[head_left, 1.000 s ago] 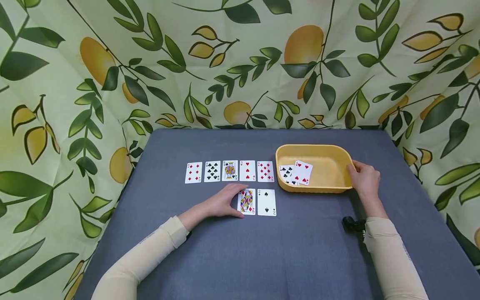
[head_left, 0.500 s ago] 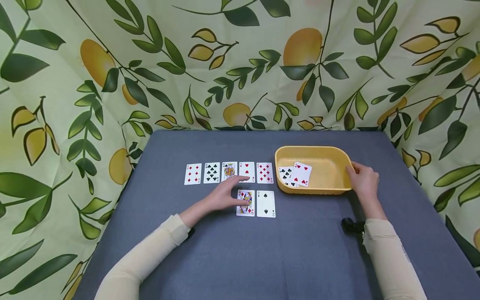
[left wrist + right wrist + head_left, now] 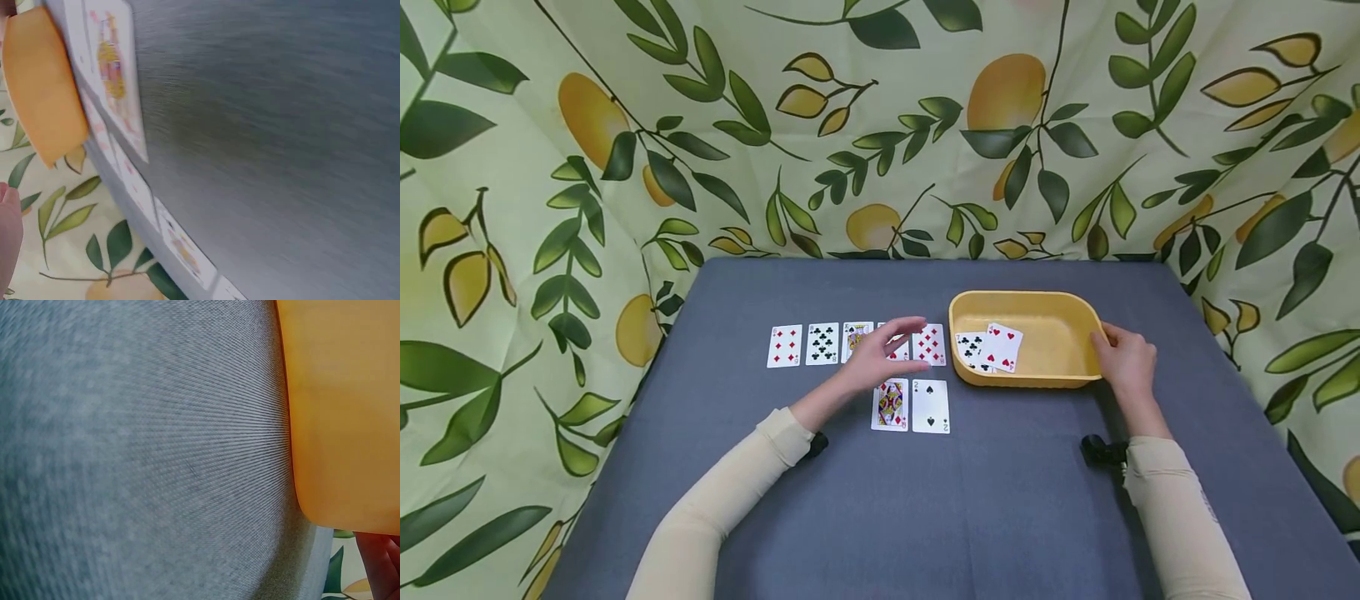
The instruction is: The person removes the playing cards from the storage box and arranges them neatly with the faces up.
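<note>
My left hand hovers over the upper row of face-up playing cards with fingers stretched to the right and nothing in them. It hides most of a heart card and part of a king. Just below it lie a diamond face card and the two of spades, side by side. My right hand pinches the right end of a yellow plastic tray. Inside the tray, toward its left end, a heart card overlaps a club card.
The upper row also has a diamond card and a club card at left, and another diamond card close to the tray. A blue-grey cloth covers the table. Leaf-patterned fabric hangs behind and at both sides.
My left hand has lifted from beside the diamond face card and moved up and right over the upper row. My right hand keeps its grip on the tray, and the cards lie as before.
</note>
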Demonstrator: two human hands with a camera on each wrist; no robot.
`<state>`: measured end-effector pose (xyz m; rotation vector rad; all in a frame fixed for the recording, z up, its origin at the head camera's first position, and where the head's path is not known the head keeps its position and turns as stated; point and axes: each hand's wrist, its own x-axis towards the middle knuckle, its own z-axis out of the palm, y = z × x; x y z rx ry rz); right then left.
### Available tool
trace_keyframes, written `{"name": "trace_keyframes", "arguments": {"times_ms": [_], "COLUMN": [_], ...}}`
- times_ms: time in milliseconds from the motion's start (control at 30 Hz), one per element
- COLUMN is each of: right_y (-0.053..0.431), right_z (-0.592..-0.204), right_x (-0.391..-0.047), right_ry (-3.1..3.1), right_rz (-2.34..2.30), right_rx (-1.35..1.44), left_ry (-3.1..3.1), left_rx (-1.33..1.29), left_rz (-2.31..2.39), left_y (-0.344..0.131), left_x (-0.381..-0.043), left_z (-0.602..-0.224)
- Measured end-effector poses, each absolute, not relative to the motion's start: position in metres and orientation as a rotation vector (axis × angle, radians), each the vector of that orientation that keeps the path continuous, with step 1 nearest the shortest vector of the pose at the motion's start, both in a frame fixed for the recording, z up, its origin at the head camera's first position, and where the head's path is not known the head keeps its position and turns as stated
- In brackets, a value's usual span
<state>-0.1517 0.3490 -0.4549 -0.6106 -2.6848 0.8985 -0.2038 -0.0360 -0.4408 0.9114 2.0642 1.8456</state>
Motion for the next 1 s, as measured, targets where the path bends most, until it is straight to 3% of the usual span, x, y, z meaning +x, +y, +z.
{"name": "trace_keyframes", "arguments": {"times_ms": [533, 1000], "right_y": [0.352, 0.349], "right_z": [-0.453, -0.456], "right_x": [-0.151, -0.149], "right_ry": [-2.665, -2.663], "right_rz": [0.904, 0.921], "right_rx": [-0.616, -0.636], "left_ry": [1.986, 2.321], "left_rx": [1.048, 1.262], "left_rz": [1.725, 1.037], "left_y": [0.031, 0.095], "left_x": [-0.204, -0.247], "left_z": [-0.391, -0.431]}}
